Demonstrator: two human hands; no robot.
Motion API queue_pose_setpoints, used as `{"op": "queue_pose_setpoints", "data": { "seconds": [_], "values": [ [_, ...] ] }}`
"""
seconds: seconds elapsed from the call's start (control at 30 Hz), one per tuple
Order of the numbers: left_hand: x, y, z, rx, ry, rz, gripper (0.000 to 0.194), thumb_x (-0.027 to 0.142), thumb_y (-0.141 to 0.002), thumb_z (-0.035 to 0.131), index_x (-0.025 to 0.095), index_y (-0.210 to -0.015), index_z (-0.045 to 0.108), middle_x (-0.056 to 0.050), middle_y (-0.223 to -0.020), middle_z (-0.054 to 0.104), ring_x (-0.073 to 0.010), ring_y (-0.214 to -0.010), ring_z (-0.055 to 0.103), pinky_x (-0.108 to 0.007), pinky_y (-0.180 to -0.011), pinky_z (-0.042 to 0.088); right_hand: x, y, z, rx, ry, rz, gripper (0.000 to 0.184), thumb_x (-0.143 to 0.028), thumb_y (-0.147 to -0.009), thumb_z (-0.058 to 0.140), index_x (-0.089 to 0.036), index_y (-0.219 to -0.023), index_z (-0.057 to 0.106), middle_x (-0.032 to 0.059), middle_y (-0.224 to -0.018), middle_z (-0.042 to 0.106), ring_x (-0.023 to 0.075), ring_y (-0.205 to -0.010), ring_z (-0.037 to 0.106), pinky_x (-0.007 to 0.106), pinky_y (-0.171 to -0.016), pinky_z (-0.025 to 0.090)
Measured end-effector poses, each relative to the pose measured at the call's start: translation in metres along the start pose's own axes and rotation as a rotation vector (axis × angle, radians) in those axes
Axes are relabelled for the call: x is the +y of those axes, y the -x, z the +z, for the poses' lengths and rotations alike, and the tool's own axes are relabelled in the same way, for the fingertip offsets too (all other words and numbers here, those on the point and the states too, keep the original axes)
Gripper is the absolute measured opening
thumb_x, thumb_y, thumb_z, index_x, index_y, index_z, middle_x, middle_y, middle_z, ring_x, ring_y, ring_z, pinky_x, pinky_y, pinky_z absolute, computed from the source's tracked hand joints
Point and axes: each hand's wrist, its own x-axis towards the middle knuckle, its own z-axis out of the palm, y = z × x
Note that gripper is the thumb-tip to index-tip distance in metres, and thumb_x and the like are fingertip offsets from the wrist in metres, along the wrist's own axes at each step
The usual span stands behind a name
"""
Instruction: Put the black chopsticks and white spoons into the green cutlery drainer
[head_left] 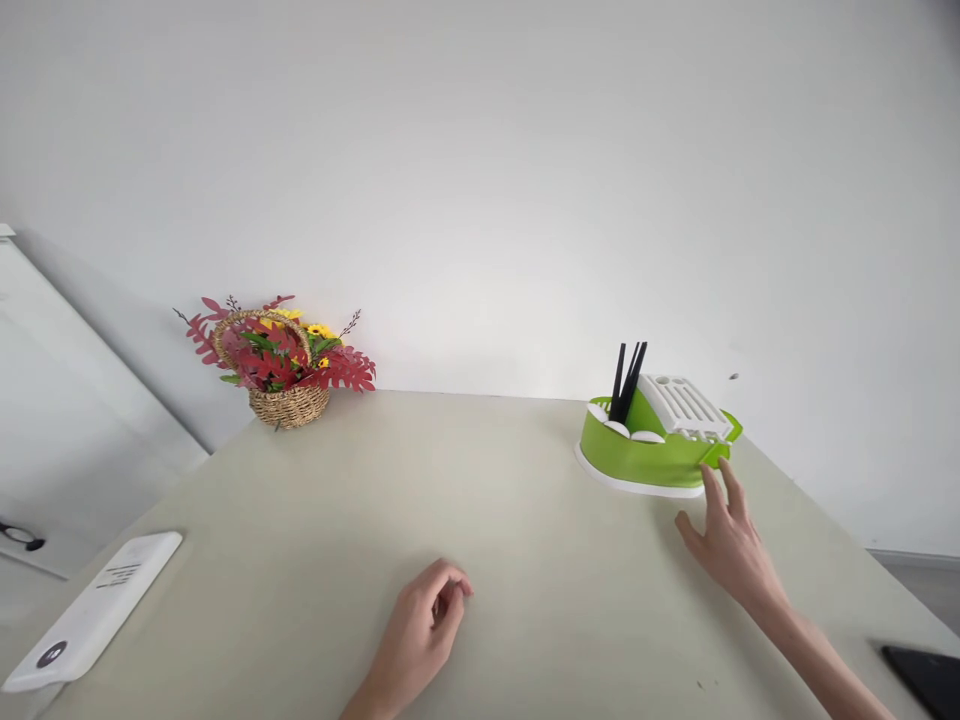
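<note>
A green and white utensil holder (637,455) stands on the right side of the table, its white slotted rack (688,405) sloping at the top. Black chopsticks (626,385) stand upright in its left part. My right hand (729,545) reaches to the holder's front right corner with fingers spread. Its fingertips overlap a green piece (716,455) there; whether they touch it I cannot tell. Nothing shows in that hand. Low in the middle, my left hand (420,625) hovers over or rests on the table, fingers curled in a loose fist with nothing visible inside.
A wicker basket (291,405) of red leaves and yellow flowers stands at the table's back left. Along the left edge lies a white power strip or similar flat device (97,610). A black flat object (926,675) is at the lower right. A white wall (480,200) rises behind the table (480,480).
</note>
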Motion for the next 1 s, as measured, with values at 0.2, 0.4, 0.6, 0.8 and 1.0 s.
{"op": "queue_pose_setpoints", "data": {
  "seconds": [0.2, 0.4, 0.6, 0.8, 1.0],
  "values": [
    [-0.002, 0.001, 0.004, -0.008, -0.096, 0.107, 0.020, 0.021, -0.099, 0.043, 0.023, -0.090, 0.060, -0.002, -0.082, 0.064, -0.0145, -0.068, 0.056, -0.024, -0.060, 0.042, -0.023, 0.017, 0.004, 0.057, 0.007, 0.024, 0.082, -0.047, -0.095, 0.048, -0.025, -0.165, 0.011, 0.0202, -0.171, 0.014, 0.0393, -0.121, 0.063, 0.050, -0.078, 0.059],
    [-0.004, 0.000, 0.009, 0.003, -0.284, 0.273, 0.021, 0.012, -0.097, 0.044, 0.023, -0.089, 0.059, -0.001, -0.087, 0.068, -0.0141, -0.067, 0.057, -0.025, -0.063, 0.042, -0.060, 0.041, 0.001, 0.056, -0.055, 0.051, 0.078, -0.040, -0.096, 0.043, -0.029, -0.165, 0.007, 0.0205, -0.170, 0.010, 0.0366, -0.117, 0.065, 0.043, -0.066, 0.058],
    [-0.008, 0.001, 0.013, -0.004, -0.374, 0.362, 0.024, 0.005, -0.093, 0.042, 0.023, -0.092, 0.058, -0.002, -0.089, 0.068, -0.0154, -0.074, 0.062, -0.027, -0.068, 0.043, -0.109, 0.067, 0.000, 0.056, -0.141, -0.002, 0.076, -0.035, -0.097, 0.042, -0.029, -0.165, 0.007, 0.0199, -0.170, 0.012, 0.0386, -0.125, 0.060, 0.044, -0.066, 0.059],
    [-0.014, 0.005, 0.011, 0.015, -0.344, 0.373, 0.024, 0.005, -0.090, 0.045, 0.023, -0.091, 0.061, -0.001, -0.086, 0.068, -0.0140, -0.067, 0.060, -0.026, -0.064, 0.042, -0.167, 0.102, 0.003, 0.024, -0.257, -0.073, 0.075, -0.029, -0.098, 0.040, -0.032, -0.166, 0.009, 0.0155, -0.172, 0.011, 0.0378, -0.128, 0.060, 0.049, -0.077, 0.061],
    [-0.013, 0.013, 0.009, 0.038, -0.292, 0.376, 0.023, 0.004, -0.085, 0.050, 0.023, -0.088, 0.064, 0.001, -0.083, 0.068, -0.0112, -0.058, 0.057, -0.025, -0.060, 0.042, -0.209, 0.132, -0.013, 0.008, -0.273, -0.204, 0.082, -0.018, -0.097, 0.042, -0.036, -0.167, 0.004, 0.0071, -0.174, 0.009, 0.0382, -0.152, 0.033, 0.062, -0.110, 0.047]
  ]
}}
